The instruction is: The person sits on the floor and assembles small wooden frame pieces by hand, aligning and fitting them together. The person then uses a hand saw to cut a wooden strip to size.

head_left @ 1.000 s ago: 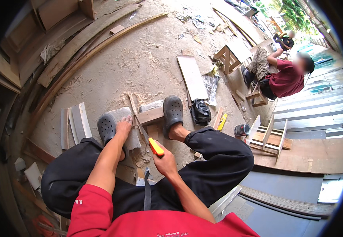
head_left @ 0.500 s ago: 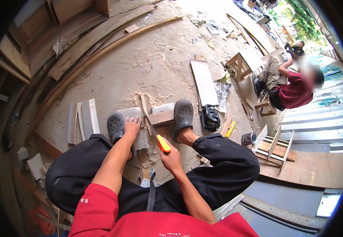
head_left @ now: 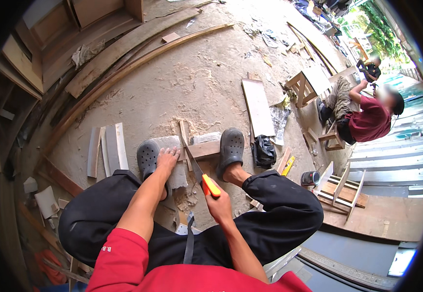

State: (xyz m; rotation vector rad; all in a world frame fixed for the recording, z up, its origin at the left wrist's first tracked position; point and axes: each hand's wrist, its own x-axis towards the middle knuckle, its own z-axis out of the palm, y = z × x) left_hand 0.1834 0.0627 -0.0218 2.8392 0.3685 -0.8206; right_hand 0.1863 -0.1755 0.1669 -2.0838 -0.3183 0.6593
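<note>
My right hand (head_left: 219,206) is closed round the orange-and-yellow handle of a handsaw (head_left: 194,165). The blade slants up and away from the handle, and its far end meets a thin wood strip (head_left: 183,130). This strip lies across a wooden plank (head_left: 205,149) set between my two feet. My left hand (head_left: 167,158) rests with fingers stretched out at the plank's left end, beside my grey clog (head_left: 147,153). Whitish blocks (head_left: 176,177) sit around and beneath the plank. Where exactly the teeth touch the strip is too small to tell.
Short boards (head_left: 108,150) lie left of my foot. To the right are a white board (head_left: 258,107), a black plastic bag (head_left: 264,152), a yellow tool (head_left: 288,166), a can (head_left: 310,178) and a small wooden frame (head_left: 342,191). A co-worker (head_left: 367,117) sits at the far right.
My right hand has drawn the handsaw back toward me and slightly right, so more blade shows. My left hand keeps its place at the plank. The whole view has shifted slightly.
</note>
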